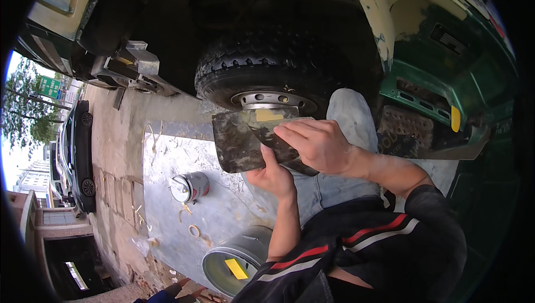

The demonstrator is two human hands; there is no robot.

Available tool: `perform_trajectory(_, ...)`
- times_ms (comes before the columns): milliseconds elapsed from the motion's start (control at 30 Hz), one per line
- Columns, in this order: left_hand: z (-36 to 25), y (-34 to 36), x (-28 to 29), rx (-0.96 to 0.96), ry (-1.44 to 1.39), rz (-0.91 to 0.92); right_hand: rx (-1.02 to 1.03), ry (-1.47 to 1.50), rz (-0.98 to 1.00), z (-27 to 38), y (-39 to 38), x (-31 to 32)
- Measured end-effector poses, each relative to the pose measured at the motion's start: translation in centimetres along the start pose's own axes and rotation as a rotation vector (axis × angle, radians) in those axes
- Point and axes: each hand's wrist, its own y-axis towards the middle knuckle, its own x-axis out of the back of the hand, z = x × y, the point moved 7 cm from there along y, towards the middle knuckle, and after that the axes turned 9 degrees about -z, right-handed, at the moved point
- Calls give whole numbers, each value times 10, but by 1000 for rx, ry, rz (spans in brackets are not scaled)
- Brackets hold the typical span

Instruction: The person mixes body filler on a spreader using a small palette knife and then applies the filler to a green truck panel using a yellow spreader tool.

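My left hand (270, 175) grips a dark, mottled flat plate (234, 141) from below, with the thumb pressed on its face. Along the plate's top is a patch of yellow material (269, 114). My right hand (326, 144) is closed on a smaller, thin dark piece (267, 134) lying over the plate, its fingertips on that piece. Both are held above my jeans, just in front of a wheel with a black tyre (239, 69) and silver rim. Some of my fingers are hidden behind the pieces.
A white board (167, 225) carries a paint can (188, 187), tape roll (194, 231) and bucket (217, 264) with a yellow piece inside. Green-and-cream vehicle bodywork (434, 97) surrounds me, a yellow scraper (455, 118) on it. A parked car (81, 152) and another person's arm (178, 289) are left.
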Motion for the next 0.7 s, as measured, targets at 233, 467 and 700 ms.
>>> perform_trajectory(233,-5,0,0,-28,-25,-35,-50,35,7,-6,1,1)
perform_trajectory(467,-9,-1,3,-40,-40,-27,-61,29,32,-6,0,1)
perform_trajectory(700,-11,-2,3,-38,-9,24,-29,4,31,2,-2,2)
